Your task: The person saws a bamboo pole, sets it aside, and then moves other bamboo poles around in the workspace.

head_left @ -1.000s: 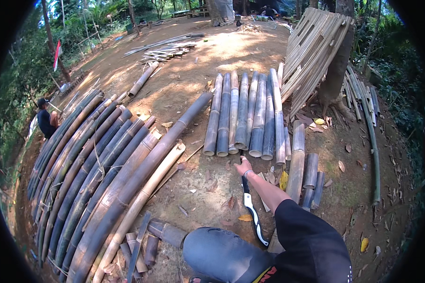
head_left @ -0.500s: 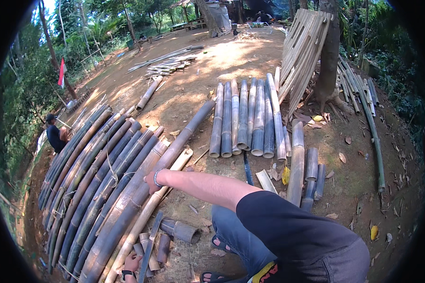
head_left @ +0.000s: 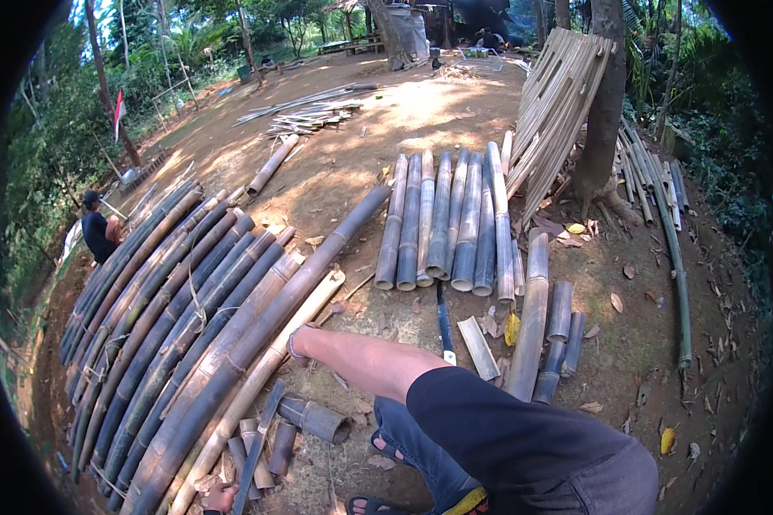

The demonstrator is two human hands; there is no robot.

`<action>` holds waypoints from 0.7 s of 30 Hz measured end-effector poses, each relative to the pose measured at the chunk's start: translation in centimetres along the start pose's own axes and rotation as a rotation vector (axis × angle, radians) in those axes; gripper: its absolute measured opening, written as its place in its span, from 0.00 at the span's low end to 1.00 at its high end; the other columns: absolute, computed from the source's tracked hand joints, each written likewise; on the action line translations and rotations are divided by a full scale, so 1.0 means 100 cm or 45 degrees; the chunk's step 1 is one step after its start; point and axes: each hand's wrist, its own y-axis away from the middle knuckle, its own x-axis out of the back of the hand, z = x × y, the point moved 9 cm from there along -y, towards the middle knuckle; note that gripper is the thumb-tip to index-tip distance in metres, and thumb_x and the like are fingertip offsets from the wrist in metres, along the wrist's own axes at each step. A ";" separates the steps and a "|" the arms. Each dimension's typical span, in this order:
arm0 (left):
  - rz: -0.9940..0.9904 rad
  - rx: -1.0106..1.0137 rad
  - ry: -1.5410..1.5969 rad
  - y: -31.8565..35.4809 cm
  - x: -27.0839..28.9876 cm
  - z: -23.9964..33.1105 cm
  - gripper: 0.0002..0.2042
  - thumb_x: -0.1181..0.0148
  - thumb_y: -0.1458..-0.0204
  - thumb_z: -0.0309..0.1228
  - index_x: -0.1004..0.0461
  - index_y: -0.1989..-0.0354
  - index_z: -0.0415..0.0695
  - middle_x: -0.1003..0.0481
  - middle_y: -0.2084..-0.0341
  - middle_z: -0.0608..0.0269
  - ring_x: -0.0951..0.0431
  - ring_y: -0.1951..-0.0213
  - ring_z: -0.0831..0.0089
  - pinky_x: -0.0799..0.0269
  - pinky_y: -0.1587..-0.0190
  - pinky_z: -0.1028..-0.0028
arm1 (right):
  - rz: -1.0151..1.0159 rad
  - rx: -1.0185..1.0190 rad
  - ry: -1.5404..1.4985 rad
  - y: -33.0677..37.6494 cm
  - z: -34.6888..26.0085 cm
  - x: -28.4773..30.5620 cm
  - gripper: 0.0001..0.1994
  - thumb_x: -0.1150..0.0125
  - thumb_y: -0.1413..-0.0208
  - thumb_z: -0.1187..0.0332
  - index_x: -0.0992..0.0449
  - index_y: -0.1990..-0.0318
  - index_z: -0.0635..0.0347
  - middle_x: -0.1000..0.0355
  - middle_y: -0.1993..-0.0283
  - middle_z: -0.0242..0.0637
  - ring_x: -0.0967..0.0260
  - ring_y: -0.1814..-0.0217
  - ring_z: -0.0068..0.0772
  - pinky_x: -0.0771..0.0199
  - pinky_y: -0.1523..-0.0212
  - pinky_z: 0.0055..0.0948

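Note:
My right hand (head_left: 298, 342) reaches far to the left and closes on a long pale bamboo pole (head_left: 258, 382) at the near edge of a big stack of long poles (head_left: 172, 318). My black-sleeved arm crosses the middle of the view. My left hand (head_left: 219, 497) is low at the bottom edge, touching the end of a dark flat strip (head_left: 256, 442) among short bamboo offcuts (head_left: 313, 418); its grip is not visible. A long knife with a dark handle (head_left: 444, 324) lies on the dirt, apart from both hands.
A row of shorter cut poles (head_left: 442, 223) lies ahead, with more short pieces (head_left: 545, 326) to the right. Split bamboo slats (head_left: 558, 103) lean on a tree trunk (head_left: 605, 112). A person in dark clothes (head_left: 99, 233) crouches at the far left.
One second ago my right hand held the knife over the ground to the right. The knife now lies on the dirt and the hand has swung left onto the pale pole.

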 end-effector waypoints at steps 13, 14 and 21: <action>-0.034 -0.048 0.050 0.013 0.002 0.008 0.23 0.33 0.48 0.41 0.27 0.48 0.39 0.23 0.70 0.64 0.26 0.73 0.73 0.32 0.75 0.70 | 0.155 -0.006 -0.063 0.019 0.002 0.019 0.21 0.33 0.50 0.56 0.18 0.49 0.50 0.22 0.46 0.34 0.24 0.46 0.41 0.24 0.51 0.59; -0.023 -0.053 0.049 0.017 0.006 0.008 0.23 0.33 0.48 0.41 0.26 0.48 0.39 0.23 0.70 0.64 0.26 0.73 0.74 0.32 0.75 0.70 | 0.190 0.012 -0.049 0.024 -0.003 0.025 0.21 0.32 0.50 0.56 0.18 0.49 0.50 0.22 0.46 0.34 0.24 0.46 0.41 0.24 0.52 0.60; -0.009 0.021 0.022 0.023 0.007 -0.005 0.20 0.34 0.47 0.40 0.25 0.50 0.40 0.23 0.69 0.65 0.25 0.72 0.74 0.30 0.75 0.71 | 0.211 -0.041 -0.058 0.037 0.005 0.028 0.24 0.31 0.51 0.53 0.20 0.46 0.51 0.22 0.45 0.33 0.25 0.45 0.42 0.27 0.50 0.64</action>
